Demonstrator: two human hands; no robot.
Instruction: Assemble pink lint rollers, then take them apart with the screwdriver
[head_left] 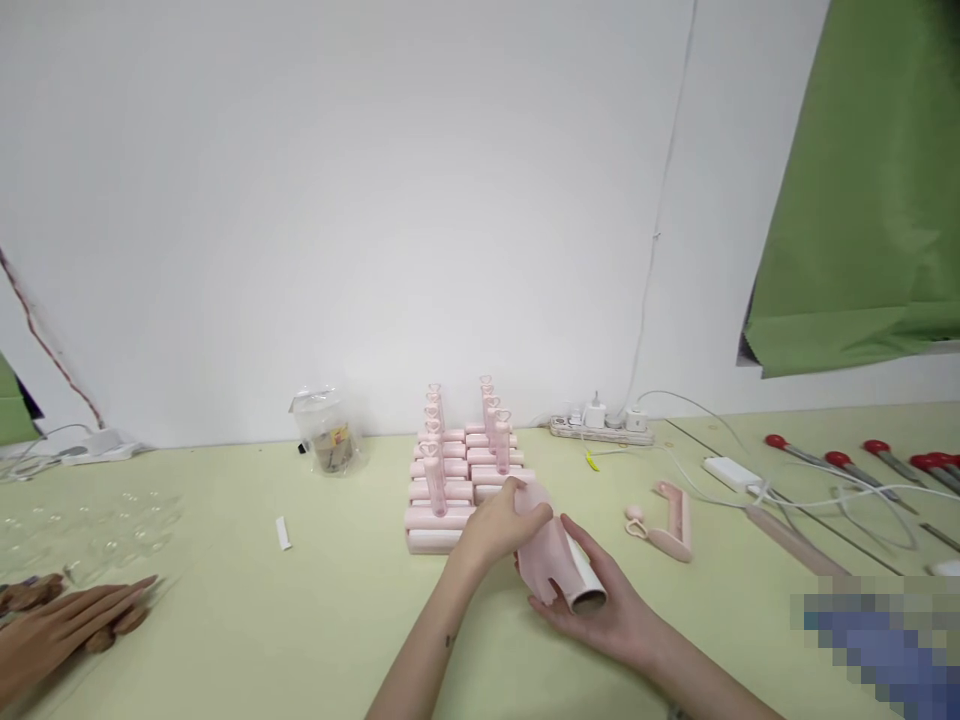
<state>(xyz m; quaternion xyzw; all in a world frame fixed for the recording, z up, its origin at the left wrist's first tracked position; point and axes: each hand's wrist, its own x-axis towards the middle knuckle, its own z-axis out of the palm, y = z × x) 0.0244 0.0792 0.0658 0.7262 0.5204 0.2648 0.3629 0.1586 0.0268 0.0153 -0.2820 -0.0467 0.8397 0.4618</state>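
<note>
A white lint-roller-like roll with a dark hollow end lies tilted in my right hand, whose fingers wrap it from the right and below. Over its left side is a pale pink curved piece with a notched lower edge; whether it is a sheet or a shell I cannot tell. My left hand grips this pink piece from above, thumb on top. Just behind my hands stand two rows of pink rollers with upright, heart-topped handles. To the right lies a separate pink handle frame beside a heart-ended part.
A power strip with cables lies by the wall. Red-handled tools and a white adapter are at right. A bagged cup and white strip lie left. Another person's hand rests at far left near clear pieces.
</note>
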